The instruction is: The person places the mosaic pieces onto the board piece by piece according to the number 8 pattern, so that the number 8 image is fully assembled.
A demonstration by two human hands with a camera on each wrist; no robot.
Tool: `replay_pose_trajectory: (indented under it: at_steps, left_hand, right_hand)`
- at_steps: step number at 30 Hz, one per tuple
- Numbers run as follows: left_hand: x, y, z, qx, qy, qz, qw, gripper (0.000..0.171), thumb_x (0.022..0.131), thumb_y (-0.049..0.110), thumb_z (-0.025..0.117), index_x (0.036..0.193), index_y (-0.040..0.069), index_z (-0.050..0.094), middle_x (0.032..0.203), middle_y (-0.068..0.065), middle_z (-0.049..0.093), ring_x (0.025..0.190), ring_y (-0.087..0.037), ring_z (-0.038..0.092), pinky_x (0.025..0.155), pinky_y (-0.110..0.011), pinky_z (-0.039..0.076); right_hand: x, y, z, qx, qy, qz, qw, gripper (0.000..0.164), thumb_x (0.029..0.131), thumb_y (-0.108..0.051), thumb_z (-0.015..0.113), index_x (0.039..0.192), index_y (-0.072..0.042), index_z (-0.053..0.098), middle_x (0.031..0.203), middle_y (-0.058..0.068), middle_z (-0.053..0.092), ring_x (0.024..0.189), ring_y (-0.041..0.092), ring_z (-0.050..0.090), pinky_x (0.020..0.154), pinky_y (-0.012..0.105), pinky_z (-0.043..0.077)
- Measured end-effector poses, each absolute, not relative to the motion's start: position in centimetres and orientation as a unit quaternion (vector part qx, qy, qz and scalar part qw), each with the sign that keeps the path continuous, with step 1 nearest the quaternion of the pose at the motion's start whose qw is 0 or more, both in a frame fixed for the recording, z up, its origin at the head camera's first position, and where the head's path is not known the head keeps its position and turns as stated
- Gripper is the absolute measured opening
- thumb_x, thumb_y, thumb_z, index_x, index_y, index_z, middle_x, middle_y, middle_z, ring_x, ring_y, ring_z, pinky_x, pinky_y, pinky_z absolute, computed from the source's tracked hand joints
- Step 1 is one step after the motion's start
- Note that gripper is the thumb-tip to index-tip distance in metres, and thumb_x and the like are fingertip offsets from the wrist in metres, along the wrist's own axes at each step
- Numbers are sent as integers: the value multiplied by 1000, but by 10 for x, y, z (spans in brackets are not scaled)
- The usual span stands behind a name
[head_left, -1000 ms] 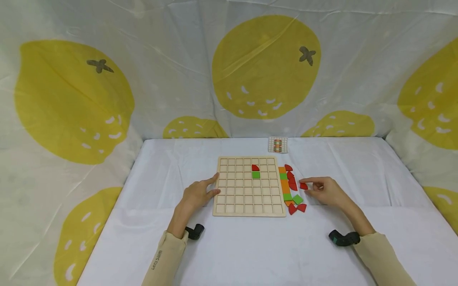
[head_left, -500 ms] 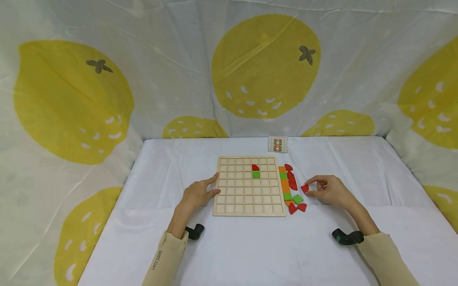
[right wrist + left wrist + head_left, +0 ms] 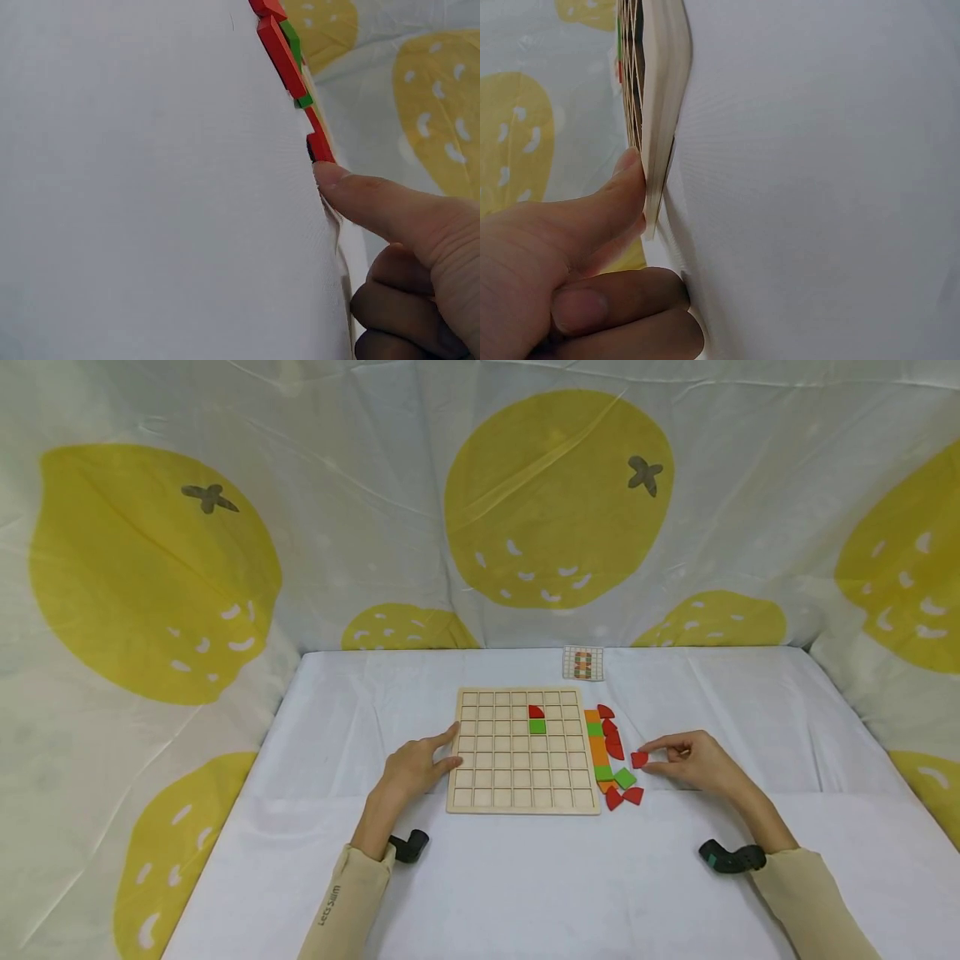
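Observation:
In the head view a wooden grid board [image 3: 495, 770] lies on the white table. In its cells sit a red quarter-circle tile [image 3: 536, 712] and a green square tile [image 3: 537, 727]. My left hand [image 3: 408, 770] rests at the board's left edge, index finger and thumb touching it apart from each other. The left wrist view has the thumb [image 3: 611, 199] against the board's rim [image 3: 660, 112]. My right hand [image 3: 693, 762] pinches a red quarter-circle tile [image 3: 639, 760] between thumb and index finger, right of the loose tiles. In the right wrist view that tile [image 3: 321, 147] is at the thumb's tip.
Orange tiles [image 3: 597, 750] and green tiles line the board's right side. Beside them lie several red quarter-circle tiles [image 3: 613, 749] and a turned green square [image 3: 625, 778]. A small printed pattern card [image 3: 582, 663] lies behind the board. Lemon-print cloth [image 3: 558, 502] hangs behind the table.
My right hand has drawn slightly right with the red quarter-circle tile, which has turned between the fingers. The left hand and the board have stayed put.

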State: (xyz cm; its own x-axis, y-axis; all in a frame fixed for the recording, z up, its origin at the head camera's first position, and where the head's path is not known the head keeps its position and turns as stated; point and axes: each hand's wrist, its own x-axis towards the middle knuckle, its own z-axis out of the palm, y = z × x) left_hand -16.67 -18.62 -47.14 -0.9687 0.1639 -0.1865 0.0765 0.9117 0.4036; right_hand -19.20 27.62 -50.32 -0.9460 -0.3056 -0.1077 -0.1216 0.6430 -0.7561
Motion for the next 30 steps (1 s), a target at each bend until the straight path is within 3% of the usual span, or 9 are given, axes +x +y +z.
replay_pose_trajectory:
  at_steps: [4, 19, 30]
  left_hand:
    - [-167, -187, -471, 64, 972, 199, 109, 65, 100, 41, 66, 159, 26, 42, 147, -20, 60, 125, -41, 65, 82, -50, 57]
    - [-167, -186, -471, 58, 969, 208, 117, 66, 101, 41, 66, 160, 26, 40, 149, -18, 58, 132, -42, 60, 91, -54, 55]
    - [-167, -187, -469, 63, 969, 208, 115, 65, 101, 40, 65, 159, 26, 41, 148, -21, 58, 129, -43, 61, 85, -52, 57]
  right_hand:
    - [-192, 276, -505, -123, 895, -412, 116, 22, 86, -22, 85, 104, -9, 81, 62, -5, 33, 58, 7, 35, 52, 26, 29]
    - [-188, 265, -502, -131, 894, -416, 109, 32, 86, -22, 86, 113, -7, 80, 62, -4, 31, 59, 7, 35, 55, 26, 30]
    - [-189, 262, -502, -132, 891, -422, 105, 30, 87, -20, 85, 112, -6, 80, 62, -4, 31, 58, 7, 35, 53, 25, 29]
